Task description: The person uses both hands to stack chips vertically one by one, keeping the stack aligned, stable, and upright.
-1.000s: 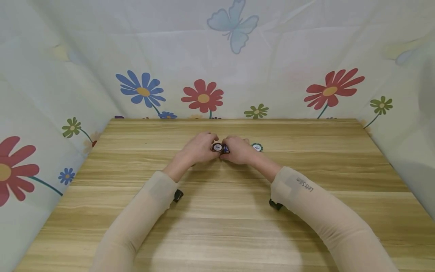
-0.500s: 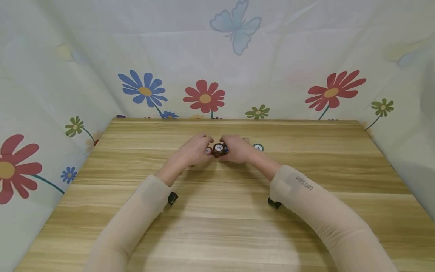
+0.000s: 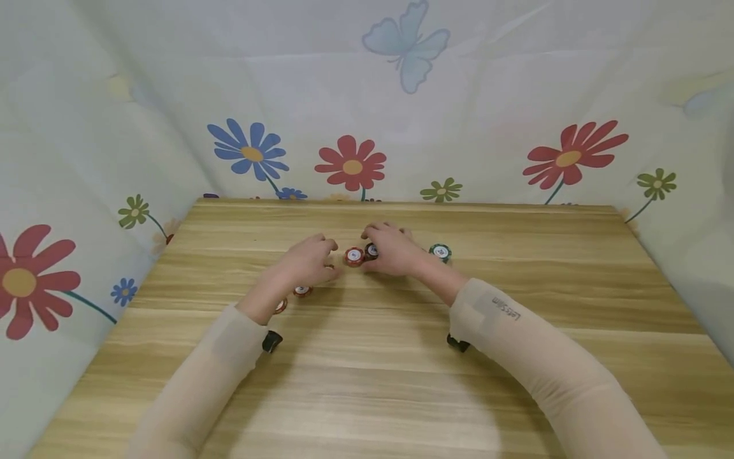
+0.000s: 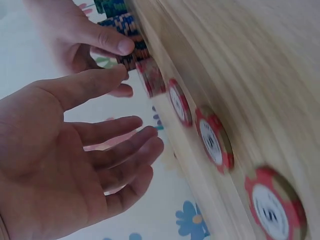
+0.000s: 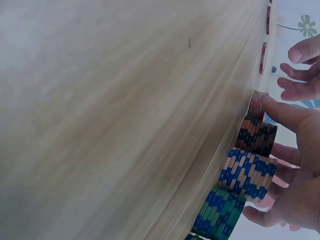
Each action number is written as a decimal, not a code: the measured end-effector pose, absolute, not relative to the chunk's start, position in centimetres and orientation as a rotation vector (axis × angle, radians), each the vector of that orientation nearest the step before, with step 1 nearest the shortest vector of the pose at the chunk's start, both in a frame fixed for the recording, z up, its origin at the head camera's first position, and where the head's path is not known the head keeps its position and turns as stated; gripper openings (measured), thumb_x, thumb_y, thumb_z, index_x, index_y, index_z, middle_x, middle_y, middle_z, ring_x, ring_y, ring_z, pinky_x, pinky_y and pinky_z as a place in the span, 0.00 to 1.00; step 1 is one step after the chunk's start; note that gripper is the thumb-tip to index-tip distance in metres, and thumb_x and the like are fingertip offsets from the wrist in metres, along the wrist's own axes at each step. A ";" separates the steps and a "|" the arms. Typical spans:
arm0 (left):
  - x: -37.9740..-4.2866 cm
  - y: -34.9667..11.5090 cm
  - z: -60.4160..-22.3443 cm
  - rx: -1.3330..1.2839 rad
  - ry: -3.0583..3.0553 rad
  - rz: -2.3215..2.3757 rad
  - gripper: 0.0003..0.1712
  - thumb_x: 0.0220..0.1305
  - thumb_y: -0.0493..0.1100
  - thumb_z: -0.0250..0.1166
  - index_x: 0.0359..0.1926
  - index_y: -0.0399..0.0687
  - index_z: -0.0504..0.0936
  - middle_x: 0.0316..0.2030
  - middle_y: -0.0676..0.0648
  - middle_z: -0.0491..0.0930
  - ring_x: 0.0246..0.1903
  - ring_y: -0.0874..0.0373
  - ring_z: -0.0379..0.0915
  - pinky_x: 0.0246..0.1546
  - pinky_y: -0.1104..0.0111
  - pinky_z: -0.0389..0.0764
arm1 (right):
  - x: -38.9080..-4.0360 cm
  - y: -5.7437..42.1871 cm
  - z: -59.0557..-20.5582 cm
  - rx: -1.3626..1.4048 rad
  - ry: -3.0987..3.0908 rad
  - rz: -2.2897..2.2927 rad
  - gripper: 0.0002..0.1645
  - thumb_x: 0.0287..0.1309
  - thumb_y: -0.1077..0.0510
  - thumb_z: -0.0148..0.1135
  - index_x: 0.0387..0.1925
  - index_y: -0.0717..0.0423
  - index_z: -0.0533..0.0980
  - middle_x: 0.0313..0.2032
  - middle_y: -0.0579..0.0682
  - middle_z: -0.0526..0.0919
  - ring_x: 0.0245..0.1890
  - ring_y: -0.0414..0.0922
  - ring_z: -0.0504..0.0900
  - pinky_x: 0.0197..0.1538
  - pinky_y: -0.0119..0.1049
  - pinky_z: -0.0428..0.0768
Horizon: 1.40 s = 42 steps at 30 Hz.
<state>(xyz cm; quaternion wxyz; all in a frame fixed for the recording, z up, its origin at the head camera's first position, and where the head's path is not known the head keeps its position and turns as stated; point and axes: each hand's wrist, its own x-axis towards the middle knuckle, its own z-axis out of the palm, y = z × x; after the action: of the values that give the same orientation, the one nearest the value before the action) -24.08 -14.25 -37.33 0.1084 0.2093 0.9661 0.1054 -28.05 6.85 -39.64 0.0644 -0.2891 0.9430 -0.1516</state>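
My left hand (image 3: 306, 261), palm bare and fingers loosely spread, hovers near several loose red poker chips (image 4: 215, 139) lying in a row. A short stack of red chips (image 3: 354, 256) stands just beyond its fingertips. That stack is beside a black chip stack (image 5: 256, 136), followed by a blue one (image 5: 247, 174) and a green one (image 5: 218, 215). My right hand (image 3: 392, 248) straddles the black and blue stacks, thumb on the near side and loosely bent fingers behind. Its thumb seems to touch the stacks; how firmly is unclear.
The wood-grain table (image 3: 367, 382) ends at a flower-printed cloth (image 3: 470, 115) along the back. Part of another stack (image 5: 192, 237) shows beyond the green one in the right wrist view.
My left hand has drawn back leftward from the stacks, uncovering the short red stack and loose red chips. My right hand stays by the stacks and now covers more of the black one.
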 end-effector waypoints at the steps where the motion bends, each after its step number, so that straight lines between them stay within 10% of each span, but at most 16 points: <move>1: -23.9 -14.6 -37.3 0.606 2.838 0.306 0.32 0.68 0.48 0.68 0.64 0.30 0.74 0.58 0.33 0.75 0.56 0.41 0.75 0.59 0.52 0.74 | -28.0 6.7 -39.7 -0.878 2.844 -0.452 0.39 0.59 0.42 0.75 0.65 0.56 0.74 0.67 0.54 0.71 0.69 0.57 0.65 0.63 0.68 0.62; 13: -21.6 -18.2 -36.9 0.511 2.812 0.256 0.33 0.67 0.49 0.70 0.61 0.25 0.76 0.56 0.30 0.77 0.58 0.37 0.74 0.60 0.49 0.73 | -27.9 5.7 -40.5 -0.936 2.839 -0.384 0.34 0.63 0.46 0.72 0.66 0.53 0.75 0.67 0.53 0.74 0.69 0.58 0.64 0.65 0.67 0.59; 28: -19.9 -20.6 -36.4 0.355 2.648 0.258 0.21 0.57 0.42 0.77 0.20 0.47 0.71 0.16 0.53 0.65 0.18 0.60 0.58 0.22 0.68 0.61 | -27.8 4.6 -40.9 -0.951 2.836 -0.344 0.32 0.67 0.48 0.69 0.68 0.54 0.74 0.63 0.53 0.78 0.64 0.55 0.70 0.66 0.66 0.55; 42: -19.4 -20.7 -36.8 0.368 2.681 0.224 0.23 0.46 0.32 0.75 0.18 0.50 0.65 0.19 0.54 0.58 0.21 0.60 0.54 0.24 0.67 0.58 | -27.3 4.5 -41.2 -0.893 2.859 -0.314 0.27 0.69 0.48 0.67 0.64 0.55 0.75 0.59 0.54 0.78 0.63 0.53 0.72 0.66 0.65 0.58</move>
<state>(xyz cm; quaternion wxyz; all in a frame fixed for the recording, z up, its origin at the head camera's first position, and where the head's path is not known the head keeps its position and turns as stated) -19.42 -20.74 -36.83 0.2114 0.1325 0.9650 0.0805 -27.28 4.50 -41.19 0.0650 -0.2958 0.9473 -0.1040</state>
